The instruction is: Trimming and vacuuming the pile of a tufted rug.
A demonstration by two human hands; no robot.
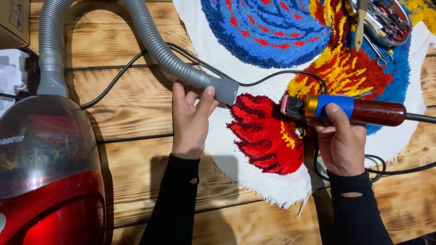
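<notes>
L hand (190,120) grips the grey vacuum hose (218,87) at its nozzle; R hand (340,143) clasps the carving clipper (345,109), both over the red tufted patch (268,134) of the rug (218,149). Trimming w/ suction, I'd guess; blade contact is unclear. Next: keep nozzle close to blade.

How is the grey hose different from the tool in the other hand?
The grey hose is long, ribbed and bendy, curving back to the red vacuum cleaner; the trimmer is short, straight and stiff. The hose is plain grey; the trimmer is dark red, blue and gold. The left hand holds the hose, the right hand the trimmer. Both point at the rug's red patch.
</notes>
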